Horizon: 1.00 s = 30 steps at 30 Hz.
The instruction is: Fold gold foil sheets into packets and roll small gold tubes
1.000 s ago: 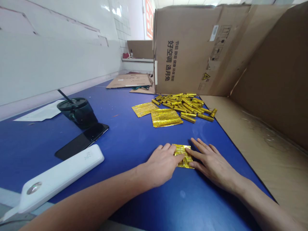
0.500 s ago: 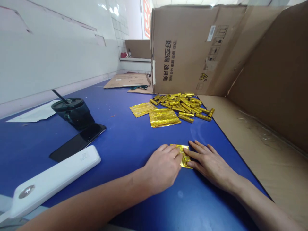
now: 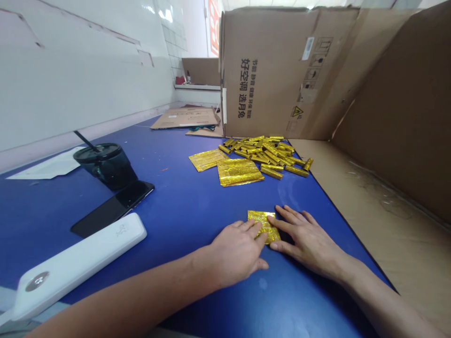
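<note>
**Two hands on a foil square, seen from head height.** We see our left hand [image 3: 236, 256] and right hand [image 3: 306, 241] resting on a blue worktable [image 3: 169, 300], with a square of gold foil [image 3: 263, 226] lying flat between them. The fingers of both hands are spread and bear down lightly on the foil from either side, the left fingertips on its lower left and the right fingertips along its right edge. Neither hand pinches it, and the hands do not meet.

Taking the foil as the centre, with 12 o'clock straight ahead, a heap of rolled gold foil tubes [image 3: 268, 155] lies well apart at 12. Two flat foil sheets [image 3: 239, 172] lie just beside the heap, at 11 to 12. A tall cardboard box [image 3: 275, 70] with black Chinese print stands behind the heap, and a cardboard flap [image 3: 373, 202] extends to 3 o'clock. At 9 to 10 o'clock are a dark tumbler with a straw [image 3: 105, 166], a black smartphone [image 3: 112, 209] and a long white plastic device [image 3: 77, 258]. A sheet of white paper [image 3: 45, 170] lies beyond them.
</note>
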Each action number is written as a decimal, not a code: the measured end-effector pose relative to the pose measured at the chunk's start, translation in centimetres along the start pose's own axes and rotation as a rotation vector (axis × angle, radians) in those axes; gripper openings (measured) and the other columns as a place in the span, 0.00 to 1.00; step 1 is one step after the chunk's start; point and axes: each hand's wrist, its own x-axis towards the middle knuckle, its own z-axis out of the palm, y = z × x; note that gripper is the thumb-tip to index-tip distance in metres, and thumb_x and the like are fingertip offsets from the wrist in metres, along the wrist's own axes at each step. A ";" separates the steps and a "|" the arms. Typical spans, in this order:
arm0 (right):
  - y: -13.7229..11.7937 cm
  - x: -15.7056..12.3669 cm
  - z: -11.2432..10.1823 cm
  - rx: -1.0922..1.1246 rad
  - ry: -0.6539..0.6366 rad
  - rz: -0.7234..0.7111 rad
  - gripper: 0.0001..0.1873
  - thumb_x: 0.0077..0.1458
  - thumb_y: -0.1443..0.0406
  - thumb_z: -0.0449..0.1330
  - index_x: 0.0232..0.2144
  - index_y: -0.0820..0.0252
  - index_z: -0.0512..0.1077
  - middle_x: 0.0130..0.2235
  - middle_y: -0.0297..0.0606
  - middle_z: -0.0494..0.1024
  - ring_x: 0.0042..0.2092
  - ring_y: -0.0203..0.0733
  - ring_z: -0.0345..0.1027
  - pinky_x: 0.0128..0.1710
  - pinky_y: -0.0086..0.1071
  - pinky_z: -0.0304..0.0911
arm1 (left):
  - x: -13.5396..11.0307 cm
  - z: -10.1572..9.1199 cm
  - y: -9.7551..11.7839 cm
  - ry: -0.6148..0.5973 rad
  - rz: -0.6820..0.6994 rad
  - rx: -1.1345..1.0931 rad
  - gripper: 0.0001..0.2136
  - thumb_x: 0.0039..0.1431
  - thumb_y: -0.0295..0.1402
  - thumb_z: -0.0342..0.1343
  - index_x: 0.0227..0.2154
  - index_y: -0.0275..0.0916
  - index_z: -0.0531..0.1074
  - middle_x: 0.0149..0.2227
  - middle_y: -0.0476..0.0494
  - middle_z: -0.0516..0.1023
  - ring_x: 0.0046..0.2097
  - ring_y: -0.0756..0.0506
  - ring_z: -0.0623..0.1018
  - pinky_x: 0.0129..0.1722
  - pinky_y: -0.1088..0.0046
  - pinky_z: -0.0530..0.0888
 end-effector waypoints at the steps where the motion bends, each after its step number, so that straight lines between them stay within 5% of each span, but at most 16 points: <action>1: 0.0 0.0 0.0 0.004 0.001 0.000 0.32 0.49 0.45 0.45 0.53 0.52 0.58 0.58 0.46 0.53 0.58 0.53 0.42 0.52 0.54 0.42 | 0.0 0.0 0.0 0.001 -0.001 0.000 0.22 0.53 0.44 0.50 0.45 0.33 0.64 0.48 0.37 0.67 0.50 0.40 0.66 0.46 0.65 0.63; 30: -0.3 0.3 0.0 0.023 -0.005 0.057 0.22 0.54 0.55 0.48 0.51 0.50 0.60 0.58 0.44 0.54 0.58 0.50 0.44 0.52 0.52 0.44 | -0.1 -0.3 -0.1 -0.061 0.007 -0.010 0.24 0.52 0.45 0.51 0.49 0.39 0.59 0.51 0.37 0.63 0.51 0.39 0.64 0.47 0.61 0.61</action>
